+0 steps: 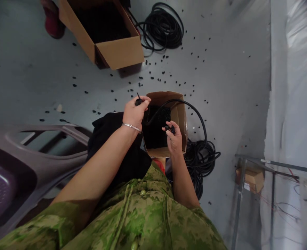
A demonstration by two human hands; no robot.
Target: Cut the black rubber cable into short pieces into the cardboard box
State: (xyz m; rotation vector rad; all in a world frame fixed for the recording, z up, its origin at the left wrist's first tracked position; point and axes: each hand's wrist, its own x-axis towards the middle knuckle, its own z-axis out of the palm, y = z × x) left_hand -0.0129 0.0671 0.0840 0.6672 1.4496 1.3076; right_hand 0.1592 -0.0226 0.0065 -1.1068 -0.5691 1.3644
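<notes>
My left hand (pixel 134 113), with a silver bracelet at the wrist, is closed around a small black piece (pixel 138 101). A thin dark point sticks up from it; its exact kind is unclear. My right hand (pixel 174 139) is closed on small black plastic parts (pixel 170 129), held between thumb and fingers. Both hands are over an open cardboard box (pixel 166 151) with a dark inside and black contents. A black hose (pixel 195 108) arches over the box; one end runs down close to my left hand, and whether the hand touches it is hidden.
A larger cardboard box (pixel 122 53) full of black material stands ahead, beside a coiled black hose (pixel 166 29). Another hose coil (pixel 202 156) lies at right. Small black parts (pixel 163 73) litter the floor. A plastic chair (pixel 46 152) is left, a metal frame (pixel 239 194) right.
</notes>
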